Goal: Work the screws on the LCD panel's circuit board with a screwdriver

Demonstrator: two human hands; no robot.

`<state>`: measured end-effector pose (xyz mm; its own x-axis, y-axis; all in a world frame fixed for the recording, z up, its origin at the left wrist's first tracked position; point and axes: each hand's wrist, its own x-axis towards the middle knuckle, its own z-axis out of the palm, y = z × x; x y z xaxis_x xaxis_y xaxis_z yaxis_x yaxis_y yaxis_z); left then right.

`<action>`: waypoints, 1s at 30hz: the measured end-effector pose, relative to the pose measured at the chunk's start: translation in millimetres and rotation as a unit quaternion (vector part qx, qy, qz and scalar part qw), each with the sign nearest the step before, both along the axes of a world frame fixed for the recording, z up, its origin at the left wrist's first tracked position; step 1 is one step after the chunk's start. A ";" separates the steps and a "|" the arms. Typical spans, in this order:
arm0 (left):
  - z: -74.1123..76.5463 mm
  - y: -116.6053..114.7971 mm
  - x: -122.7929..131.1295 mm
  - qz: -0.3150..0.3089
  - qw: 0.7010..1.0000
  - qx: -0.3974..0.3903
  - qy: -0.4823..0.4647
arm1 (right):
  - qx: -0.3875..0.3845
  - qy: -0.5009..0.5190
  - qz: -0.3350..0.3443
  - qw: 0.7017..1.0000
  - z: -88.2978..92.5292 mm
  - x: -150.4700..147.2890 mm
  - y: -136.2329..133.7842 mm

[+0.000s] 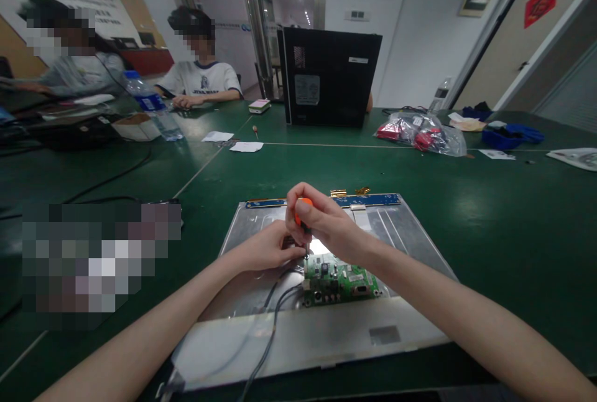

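A screwdriver with an orange and black handle stands nearly upright in my right hand, whose fingers wrap around the handle. Its shaft points down at the upper left corner of a green circuit board. Close beside the tip, my left hand is closed, thumb and fingertips together near that corner; what they pinch, if anything, is hidden. The board lies on the metal back of a flat display panel. Dark cables run from the board's left side towards me. Along the panel's far edge is a blue circuit strip.
A black computer case stands across the green table. Plastic-bagged red items lie at the back right, near blue items. A water bottle and an open box stand back left. Two people sit beyond.
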<state>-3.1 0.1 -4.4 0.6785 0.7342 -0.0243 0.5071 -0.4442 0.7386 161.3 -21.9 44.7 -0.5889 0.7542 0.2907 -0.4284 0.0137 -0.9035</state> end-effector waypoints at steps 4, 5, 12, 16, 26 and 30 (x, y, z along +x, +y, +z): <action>-1.6 -0.3 -0.9 0.025 0.999 0.022 0.010 | 0.001 -0.006 0.005 1.000 2.1 0.4 -0.6; -1.3 -0.4 -0.8 0.030 0.999 0.022 0.015 | 0.001 -0.010 0.003 1.000 2.7 0.4 -0.4; 9.5 -3.5 3.6 0.000 1.000 -0.007 0.022 | -0.037 0.012 -0.022 0.999 0.3 -0.8 3.4; 10.6 -4.4 4.5 0.023 0.998 -0.029 0.053 | -0.022 0.015 -0.036 0.999 -3.6 -1.6 6.0; 9.1 -2.9 5.4 0.002 0.999 -0.049 -0.004 | -0.038 0.018 -0.048 0.998 1.1 -3.1 3.5; 7.6 -2.0 5.1 -0.017 0.999 -0.030 -0.023 | -0.029 0.023 -0.063 0.997 -1.1 -2.7 4.6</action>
